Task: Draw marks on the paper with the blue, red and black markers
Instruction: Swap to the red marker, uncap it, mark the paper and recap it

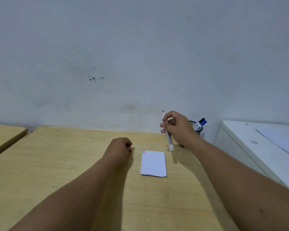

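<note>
A small folded white paper (153, 163) lies on the wooden table (73, 164), with a short blue mark and a red mark at its top left corner. My right hand (177, 127) holds the uncapped red marker (168, 136) above the table, its red tip pointing up and its white rear end pointing down near the paper's top right corner. My left hand (119, 150) rests fisted on the table left of the paper, and something small and red shows between its fingers, apparently the cap. The blue marker (202, 123) and black marker (200, 121) stand in a dark mesh cup (198, 129) behind my right hand.
A pale wall rises right behind the table. A second wooden table (5, 134) stands at the far left across a narrow gap. A white cabinet or appliance (260, 140) sits close on the right, with a sheet lying on top.
</note>
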